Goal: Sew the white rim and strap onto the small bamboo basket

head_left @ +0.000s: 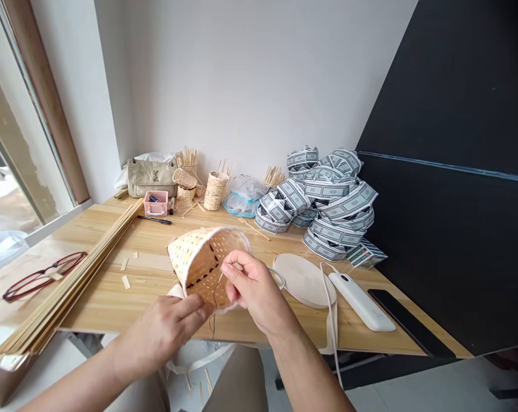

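Note:
A small woven bamboo basket is tilted on its side over the table's front edge, its mouth turned toward me. White trim lines its rim, and dark stitches run across the inside. My left hand is closed on the lower left of the rim, thumb and fingers pressed together. At the right of the mouth my right hand pinches a thin thread. The thread runs down past the rim and hangs below it. Whether a needle is between those fingertips I cannot make out.
A bundle of bamboo strips and red glasses lie left. Behind stand a pink box, a bag and a woven cylinder. Right are patterned paper bands, a tape roll and a white power bank.

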`<state>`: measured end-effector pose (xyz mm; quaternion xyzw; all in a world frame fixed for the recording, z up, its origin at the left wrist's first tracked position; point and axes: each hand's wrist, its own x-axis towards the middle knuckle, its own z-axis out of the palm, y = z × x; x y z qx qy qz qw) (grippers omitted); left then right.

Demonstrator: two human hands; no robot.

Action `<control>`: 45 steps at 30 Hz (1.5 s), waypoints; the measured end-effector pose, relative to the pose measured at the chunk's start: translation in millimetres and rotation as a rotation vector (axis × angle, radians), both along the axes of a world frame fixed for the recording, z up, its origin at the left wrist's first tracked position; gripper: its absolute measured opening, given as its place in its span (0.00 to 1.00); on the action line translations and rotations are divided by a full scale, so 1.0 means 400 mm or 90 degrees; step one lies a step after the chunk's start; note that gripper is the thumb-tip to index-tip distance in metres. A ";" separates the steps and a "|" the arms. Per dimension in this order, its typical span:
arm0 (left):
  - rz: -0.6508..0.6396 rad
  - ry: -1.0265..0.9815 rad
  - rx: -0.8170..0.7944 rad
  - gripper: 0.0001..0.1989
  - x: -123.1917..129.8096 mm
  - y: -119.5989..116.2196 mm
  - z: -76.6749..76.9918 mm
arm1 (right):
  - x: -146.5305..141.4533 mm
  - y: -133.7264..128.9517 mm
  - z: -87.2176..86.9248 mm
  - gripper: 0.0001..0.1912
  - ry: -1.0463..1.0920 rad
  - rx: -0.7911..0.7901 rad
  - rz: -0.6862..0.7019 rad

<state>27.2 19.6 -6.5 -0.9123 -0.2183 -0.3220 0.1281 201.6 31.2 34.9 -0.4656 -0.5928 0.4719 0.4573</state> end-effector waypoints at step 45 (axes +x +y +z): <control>-0.131 -0.457 -0.917 0.12 0.000 0.048 -0.034 | 0.151 0.029 -0.018 0.07 0.483 -0.007 -0.186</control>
